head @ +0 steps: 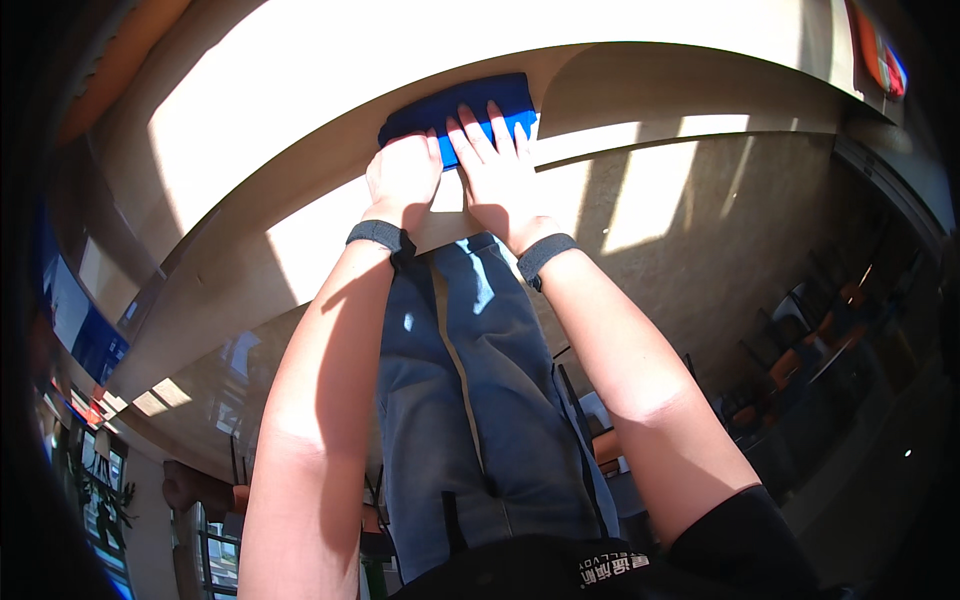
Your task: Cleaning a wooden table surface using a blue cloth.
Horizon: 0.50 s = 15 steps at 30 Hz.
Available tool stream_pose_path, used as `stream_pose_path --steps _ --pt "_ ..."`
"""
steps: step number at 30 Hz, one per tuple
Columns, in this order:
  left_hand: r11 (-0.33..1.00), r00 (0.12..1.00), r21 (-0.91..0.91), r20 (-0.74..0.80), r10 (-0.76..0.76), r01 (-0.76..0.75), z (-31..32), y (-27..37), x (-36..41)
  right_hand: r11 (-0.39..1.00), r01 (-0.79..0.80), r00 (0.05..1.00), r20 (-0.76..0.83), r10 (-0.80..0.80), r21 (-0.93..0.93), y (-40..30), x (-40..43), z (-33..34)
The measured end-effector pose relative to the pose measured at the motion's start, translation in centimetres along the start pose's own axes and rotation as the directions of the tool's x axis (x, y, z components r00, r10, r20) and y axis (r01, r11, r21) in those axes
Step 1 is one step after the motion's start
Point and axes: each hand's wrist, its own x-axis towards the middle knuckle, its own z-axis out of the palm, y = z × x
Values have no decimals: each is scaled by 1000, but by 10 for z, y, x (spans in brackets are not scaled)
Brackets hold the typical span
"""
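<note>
A folded blue cloth lies flat near the front edge of a pale surface at the top centre, partly in shade. My left hand rests at its lower left, fingers curled over its near edge; whether it grips the cloth is unclear. With fingers spread, my right hand lies palm down on the cloth's right part. Each wrist wears a dark band.
A bright sunlit surface curves across the top. Chairs with orange parts stand at the right, on the shaded floor. At the lower left are a plant and windows. A blue panel is at the left.
</note>
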Motion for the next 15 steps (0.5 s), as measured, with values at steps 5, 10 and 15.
stream_pose_path --steps 5,10,15 --pt "999 1000 47 11 16 -17 -6 17 10 1000 -19 999 -28 18 -11 13 -1 0" --pt "998 982 47 187 30 -39 28 23 -36 993 -113 983 149 107 31 5 -66 3" --pt "1000 964 -3 266 -17 18 34 29 -35 997 -72 988 136 69 19 17 -65 -1"
